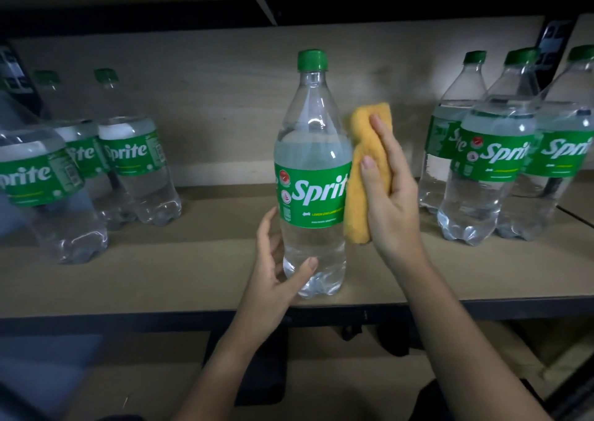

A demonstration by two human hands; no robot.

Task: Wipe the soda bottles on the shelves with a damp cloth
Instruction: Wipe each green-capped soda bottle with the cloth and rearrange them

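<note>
A clear Sprite bottle (313, 176) with a green cap and green label stands upright near the front edge of the wooden shelf (199, 259), in the middle of the view and apart from the other bottles. A folded yellow cloth (363, 176) lies against its right side, running from the shoulder down past the label. The right hand (390, 192) has a closed grip on this cloth, thumb across the front and fingers curled behind it, pressing it to the bottle. The left hand (278, 269) sits low at the bottle's base with its fingers loosely spread, the thumb touching the clear plastic near the bottom and the other fingers reaching round the left side; its grip is open rather than clamped. To the left stand three more Sprite bottles (135, 166) in a close group, blurred at the frame's edge. To the right another cluster of three bottles (491, 163) stands tight together, the front one overlapping those behind. A pale back panel (209, 92) rises behind them all, and a dark metal rail (128, 321) runs along the shelf's front edge, with both bare forearms reaching up over it.
</note>
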